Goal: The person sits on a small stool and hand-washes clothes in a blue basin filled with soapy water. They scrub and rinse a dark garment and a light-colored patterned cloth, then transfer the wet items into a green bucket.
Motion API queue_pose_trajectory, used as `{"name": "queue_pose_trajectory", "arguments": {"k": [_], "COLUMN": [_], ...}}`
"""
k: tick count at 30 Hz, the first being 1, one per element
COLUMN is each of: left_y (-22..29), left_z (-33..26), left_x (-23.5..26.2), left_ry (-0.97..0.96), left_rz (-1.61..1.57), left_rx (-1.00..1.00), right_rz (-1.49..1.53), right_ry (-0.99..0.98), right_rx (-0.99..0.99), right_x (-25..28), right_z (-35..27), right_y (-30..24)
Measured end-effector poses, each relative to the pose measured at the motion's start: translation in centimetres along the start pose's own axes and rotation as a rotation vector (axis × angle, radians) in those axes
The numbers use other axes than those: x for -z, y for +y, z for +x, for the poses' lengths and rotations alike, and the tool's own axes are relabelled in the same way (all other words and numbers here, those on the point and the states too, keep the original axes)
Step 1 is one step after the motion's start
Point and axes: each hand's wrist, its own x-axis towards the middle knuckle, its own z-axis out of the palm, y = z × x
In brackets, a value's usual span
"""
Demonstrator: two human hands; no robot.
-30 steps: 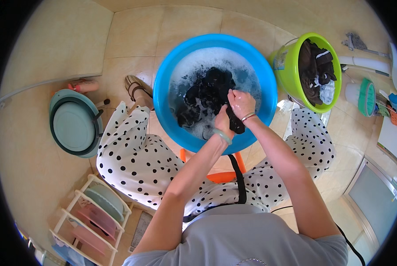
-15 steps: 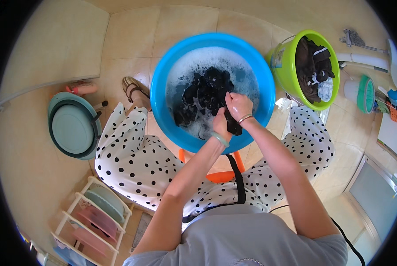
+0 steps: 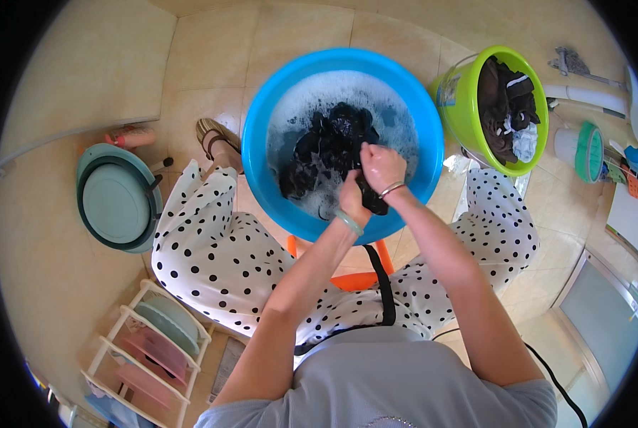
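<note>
The chief hazard is loss of grip: the black cloth (image 3: pixel 326 143) is wet and sits among suds (image 3: pixel 329 89), so a slick fold could slide from the fingers and drop back, throwing soapy water over the rim of the blue basin (image 3: pixel 255 143). Splashes would probably land on the polka-dot trousers (image 3: pixel 197 267), which flank the basin, or make the tiled floor (image 3: pixel 301 36) slippery. A fold could also catch on the metal bangle (image 3: pixel 391 189) at the right wrist. Both hands are closed on the cloth: the right hand (image 3: pixel 384 165) is balled in a fist, and the left hand (image 3: pixel 354 197) is curled just beside it, nearer the body. The cloth's bulk lies in the basin, beyond and to the left of the hands; a short end protrudes between them, toward the near rim. The type of garment cannot be determined.
</note>
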Motion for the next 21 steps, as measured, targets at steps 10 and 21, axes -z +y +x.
{"name": "queue_pose_trajectory", "arguments": {"k": [10, 21], "left_y": [1.7, 0.0], "left_z": [5.6, 0.4], "left_x": [9.8, 0.6], "left_ry": [-0.543, 0.001], "left_rz": [0.302, 0.053], "left_rx": [-0.305, -0.069], "right_rz": [0.297, 0.062], "right_ry": [0.022, 0.117], "right_rx": [0.403, 0.072], "right_x": [3.1, 0.2], "right_z": [-8.1, -2.4], "right_y": [-7.3, -0.4]}}
